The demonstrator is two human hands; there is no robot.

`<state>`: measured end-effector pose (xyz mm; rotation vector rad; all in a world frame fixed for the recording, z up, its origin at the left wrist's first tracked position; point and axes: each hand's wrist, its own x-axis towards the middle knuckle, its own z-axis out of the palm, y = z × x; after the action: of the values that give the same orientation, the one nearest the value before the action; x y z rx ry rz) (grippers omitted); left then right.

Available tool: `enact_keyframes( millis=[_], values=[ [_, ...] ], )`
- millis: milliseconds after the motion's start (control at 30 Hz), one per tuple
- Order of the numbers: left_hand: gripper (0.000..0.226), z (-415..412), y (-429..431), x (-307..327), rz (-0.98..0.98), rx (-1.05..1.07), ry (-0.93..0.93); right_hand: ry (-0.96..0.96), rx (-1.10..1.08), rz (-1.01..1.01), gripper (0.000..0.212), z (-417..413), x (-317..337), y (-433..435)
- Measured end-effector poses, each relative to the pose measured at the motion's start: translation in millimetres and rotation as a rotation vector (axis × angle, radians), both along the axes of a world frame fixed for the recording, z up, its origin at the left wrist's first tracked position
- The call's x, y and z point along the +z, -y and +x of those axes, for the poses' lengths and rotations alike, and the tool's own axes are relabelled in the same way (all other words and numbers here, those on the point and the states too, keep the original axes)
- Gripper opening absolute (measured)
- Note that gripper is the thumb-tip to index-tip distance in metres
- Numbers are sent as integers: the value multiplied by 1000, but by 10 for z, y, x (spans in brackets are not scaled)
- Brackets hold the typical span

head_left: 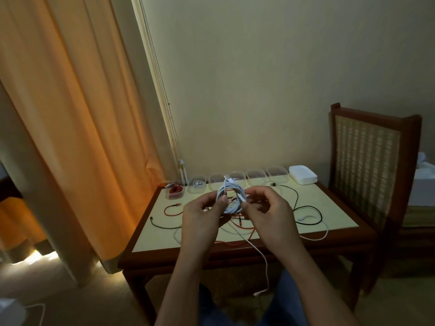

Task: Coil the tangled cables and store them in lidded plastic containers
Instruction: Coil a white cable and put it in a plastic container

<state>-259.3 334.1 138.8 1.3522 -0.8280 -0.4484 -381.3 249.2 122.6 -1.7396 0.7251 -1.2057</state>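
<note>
Your left hand (202, 209) is curled round the left side of the white cable coil (231, 196), thumb across the loops. Your right hand (267, 208) pinches the strand at the coil's right edge. The coil sits at centre frame, held up above the table (160, 241).

The risk starts in that left grip: if it slackens while you feed the next loop, the turns may spring apart. Below your wrists a loose tail (264, 262) of the same cable hangs past the table edge toward the lower centre of the frame. It could snag on that edge as you draw it up, and tug the coil.

Under your hands lies the tangle (237, 223) of red and dark cables; whether the white strand is caught in it I cannot tell. Along the far edge, the open containers (255, 176) look narrow, so a wide coil may not seat under a lid from the lid stack (303, 176) at the right.
</note>
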Motion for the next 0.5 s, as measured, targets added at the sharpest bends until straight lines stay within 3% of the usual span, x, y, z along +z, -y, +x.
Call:
enact_keyframes(
  millis=[200, 500],
  values=[
    [19, 122, 90, -111, 1, -62, -135, 128, 86, 151, 19, 84, -57, 92],
    [26, 517, 363, -208, 103, -181, -251, 59, 74, 158, 22, 426, -189, 490]
  ],
)
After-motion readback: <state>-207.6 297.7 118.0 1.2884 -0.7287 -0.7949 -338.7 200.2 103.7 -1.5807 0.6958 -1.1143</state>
